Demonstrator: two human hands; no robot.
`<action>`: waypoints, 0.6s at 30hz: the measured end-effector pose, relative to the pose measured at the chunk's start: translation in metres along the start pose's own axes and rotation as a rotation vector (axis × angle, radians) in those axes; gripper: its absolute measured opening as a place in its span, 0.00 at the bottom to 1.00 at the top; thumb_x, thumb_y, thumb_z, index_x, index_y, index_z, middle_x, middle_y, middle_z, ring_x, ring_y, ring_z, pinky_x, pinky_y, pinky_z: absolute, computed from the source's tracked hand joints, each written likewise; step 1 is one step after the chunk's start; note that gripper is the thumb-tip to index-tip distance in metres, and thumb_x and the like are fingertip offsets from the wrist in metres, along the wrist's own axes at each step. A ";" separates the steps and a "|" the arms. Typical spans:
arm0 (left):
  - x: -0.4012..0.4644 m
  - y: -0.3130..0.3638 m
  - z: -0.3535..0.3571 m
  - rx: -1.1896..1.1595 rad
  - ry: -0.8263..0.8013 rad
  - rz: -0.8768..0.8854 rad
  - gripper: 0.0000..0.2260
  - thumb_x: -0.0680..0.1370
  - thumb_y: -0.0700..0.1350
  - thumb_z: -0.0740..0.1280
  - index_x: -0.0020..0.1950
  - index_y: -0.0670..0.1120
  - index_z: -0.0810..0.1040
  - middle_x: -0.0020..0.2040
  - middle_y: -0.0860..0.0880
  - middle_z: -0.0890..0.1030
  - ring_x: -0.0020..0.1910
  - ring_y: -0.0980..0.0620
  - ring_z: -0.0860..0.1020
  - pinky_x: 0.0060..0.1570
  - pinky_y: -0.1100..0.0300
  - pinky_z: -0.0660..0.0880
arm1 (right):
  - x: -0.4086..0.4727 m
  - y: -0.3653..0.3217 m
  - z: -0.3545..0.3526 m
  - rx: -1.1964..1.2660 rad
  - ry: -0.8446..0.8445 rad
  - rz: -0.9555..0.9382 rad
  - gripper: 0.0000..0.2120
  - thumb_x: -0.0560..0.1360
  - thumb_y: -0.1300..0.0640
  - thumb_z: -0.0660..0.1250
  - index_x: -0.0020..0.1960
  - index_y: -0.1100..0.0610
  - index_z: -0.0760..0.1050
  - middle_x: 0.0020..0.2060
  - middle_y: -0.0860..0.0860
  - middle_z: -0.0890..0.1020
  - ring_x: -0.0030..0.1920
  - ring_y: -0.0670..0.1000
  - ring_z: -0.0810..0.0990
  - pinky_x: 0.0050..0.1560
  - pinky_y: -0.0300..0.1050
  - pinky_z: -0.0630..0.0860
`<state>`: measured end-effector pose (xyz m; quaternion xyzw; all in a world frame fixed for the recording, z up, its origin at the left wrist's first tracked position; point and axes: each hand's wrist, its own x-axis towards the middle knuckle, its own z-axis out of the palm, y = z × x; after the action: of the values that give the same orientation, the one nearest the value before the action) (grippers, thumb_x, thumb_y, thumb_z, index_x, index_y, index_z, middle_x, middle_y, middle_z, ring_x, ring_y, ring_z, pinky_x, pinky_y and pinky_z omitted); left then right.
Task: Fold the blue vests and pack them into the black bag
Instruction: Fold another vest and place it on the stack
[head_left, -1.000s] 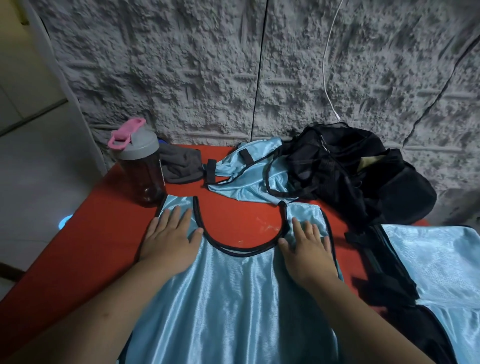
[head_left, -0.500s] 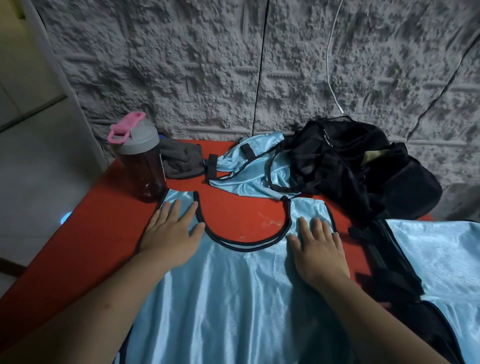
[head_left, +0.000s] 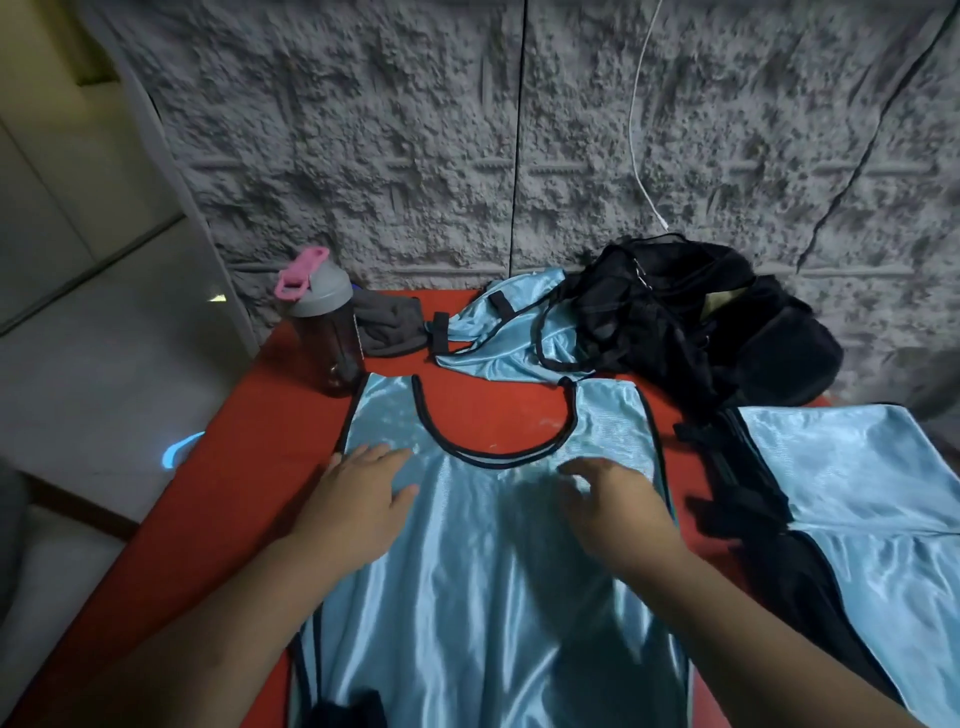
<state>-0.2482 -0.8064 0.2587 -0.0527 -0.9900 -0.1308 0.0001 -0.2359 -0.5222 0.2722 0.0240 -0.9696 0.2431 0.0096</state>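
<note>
Two flat hands on the vest, nothing gripped.
My left hand (head_left: 358, 499) & right hand (head_left: 613, 504) rest fingers straight on the spread blue vest (head_left: 478, 597), prob. smoothing pre-fold; black bag (head_left: 727, 332) far right for packing.

The blue vest (head_left: 488, 597) (its hem) runs off the bottom edge.

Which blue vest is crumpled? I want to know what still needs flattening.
The back vest beside the black bag lies bunched. The middle vest under both hands and the right vest lie flat.
</note>
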 end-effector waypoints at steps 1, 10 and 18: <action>-0.008 0.001 -0.003 -0.034 0.023 -0.033 0.20 0.81 0.54 0.63 0.72 0.51 0.74 0.67 0.49 0.78 0.66 0.47 0.75 0.65 0.53 0.70 | -0.012 -0.001 -0.004 -0.004 -0.002 0.016 0.13 0.79 0.51 0.64 0.60 0.51 0.82 0.57 0.50 0.85 0.57 0.53 0.82 0.54 0.47 0.78; -0.117 0.011 -0.027 0.109 -0.036 -0.309 0.11 0.77 0.58 0.66 0.49 0.51 0.76 0.49 0.51 0.79 0.52 0.48 0.79 0.51 0.57 0.76 | -0.095 0.026 -0.039 -0.170 -0.124 0.285 0.11 0.76 0.48 0.66 0.52 0.54 0.78 0.51 0.52 0.84 0.55 0.57 0.83 0.44 0.46 0.74; -0.137 0.005 -0.019 -0.034 -0.150 -0.501 0.17 0.73 0.61 0.72 0.44 0.49 0.75 0.49 0.49 0.82 0.50 0.46 0.82 0.41 0.59 0.72 | -0.135 0.044 -0.021 -0.122 -0.116 0.393 0.20 0.74 0.38 0.64 0.50 0.54 0.82 0.47 0.54 0.86 0.51 0.58 0.84 0.44 0.47 0.77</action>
<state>-0.1122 -0.8211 0.2761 0.1846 -0.9670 -0.1391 -0.1068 -0.1030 -0.4679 0.2659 -0.1521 -0.9676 0.1791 -0.0924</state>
